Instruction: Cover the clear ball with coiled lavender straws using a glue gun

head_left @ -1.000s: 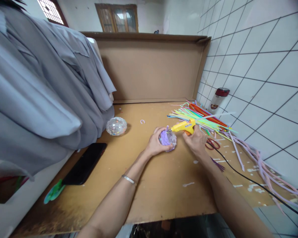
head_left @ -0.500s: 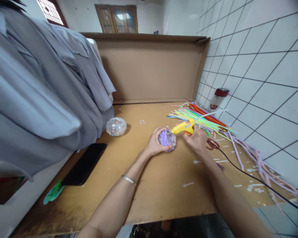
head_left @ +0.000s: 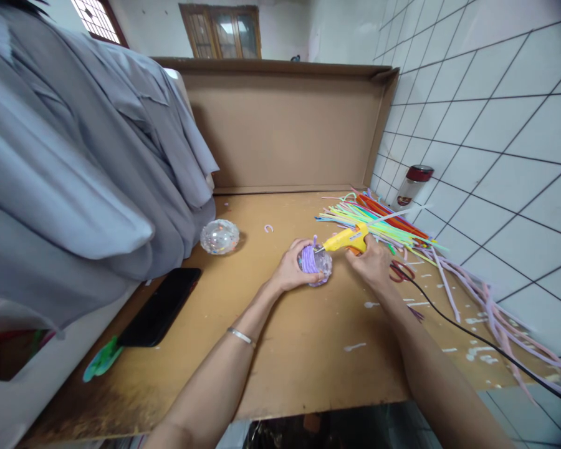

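A narrow, smooth, silver-coloured bangle circles the bare left forearm; the right forearm, left hand and right hand are bare too.

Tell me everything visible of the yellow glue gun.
The yellow, plastic-looking glue gun has an orange part underneath, a metallic nozzle and a long whitish stick jutting from its rear. Held in the right hand, it points leftward, nozzle at a clear, purple-wrapped round object; whether they touch is unclear.
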